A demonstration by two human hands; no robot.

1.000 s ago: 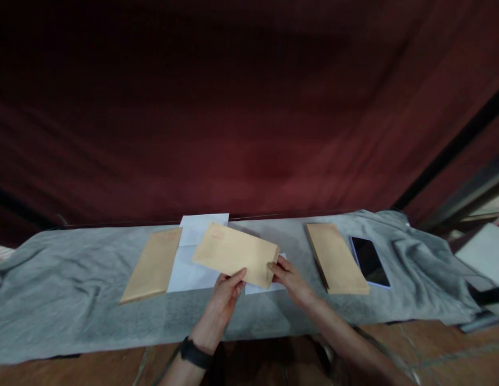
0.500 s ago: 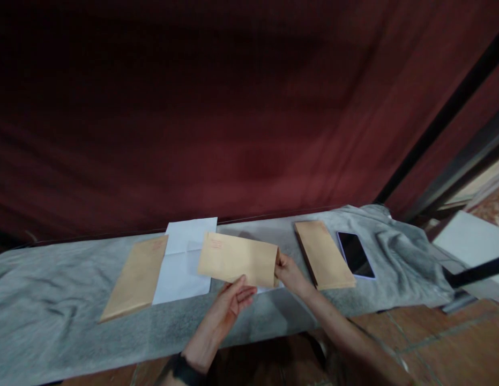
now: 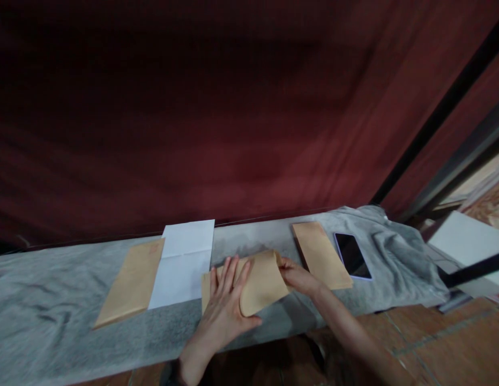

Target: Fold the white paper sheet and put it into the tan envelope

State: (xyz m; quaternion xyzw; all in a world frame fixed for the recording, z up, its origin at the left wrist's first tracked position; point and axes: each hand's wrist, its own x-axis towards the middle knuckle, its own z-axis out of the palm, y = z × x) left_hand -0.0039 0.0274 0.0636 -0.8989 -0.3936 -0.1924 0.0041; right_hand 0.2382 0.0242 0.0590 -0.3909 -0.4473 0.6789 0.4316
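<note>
A tan paper envelope lies in front of me, its right part bowed upward. My left hand rests flat on its left part, fingers spread. At the envelope's right end, my right hand grips the edge, with some fingertips hidden at the opening. Left of my hands is a white creased sheet of paper. Beside that sheet lies another tan envelope with small red print. A stack of tan envelopes sits just right of my right hand.
A phone in a purple case lies right of the envelope stack. Grey cloth covers the long narrow table. Behind it hangs a dark red curtain. A dark pole slants at the right, above a tiled floor.
The envelope has come down from a raised position and is now bent. My left hand has moved from under its lower edge to flat on top. The right hand stays at its right end.
</note>
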